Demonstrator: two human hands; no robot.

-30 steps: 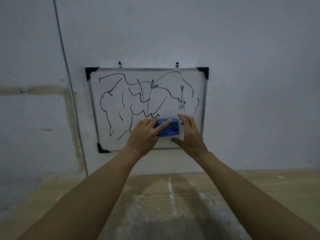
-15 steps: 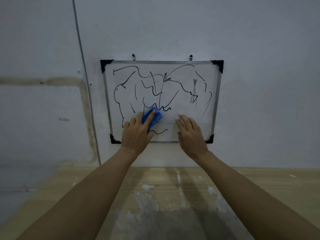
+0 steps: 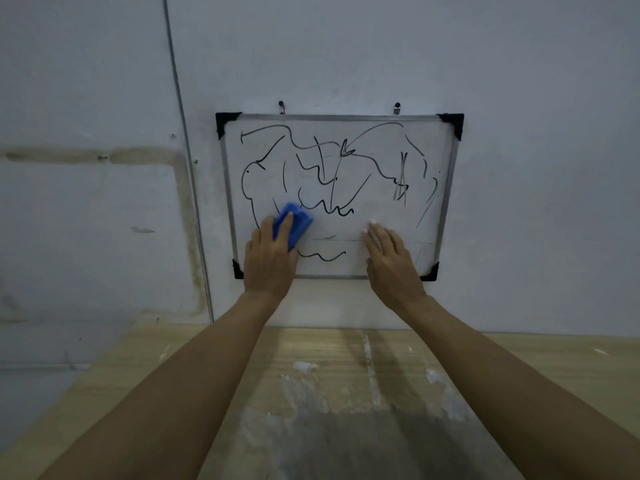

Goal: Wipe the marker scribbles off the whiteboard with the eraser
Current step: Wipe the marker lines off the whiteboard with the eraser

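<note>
The left hand (image 3: 270, 261) is pressing a blue eraser (image 3: 293, 223) flat against the lower left of the whiteboard (image 3: 381, 216), fingers clamped over it. The right hand (image 3: 391, 258) is lying open and empty on the lower right, bracing it. Black marker scribbles (image 3: 322, 174) are sprawling across the board, forming no readable words or labels.

A single head-worn view looks forward and slightly down at a wall (image 3: 519, 64), close enough that both forearms reach into frame from 6 o'clock. The whiteboard (image 3: 381, 216) hangs just above centre, seen nearly square-on, with wide-angle bending at the edges. The wooden table (image 3: 519, 368) fills the bottom from 4 to 8 o'clock. No second view shares this scene.
</note>
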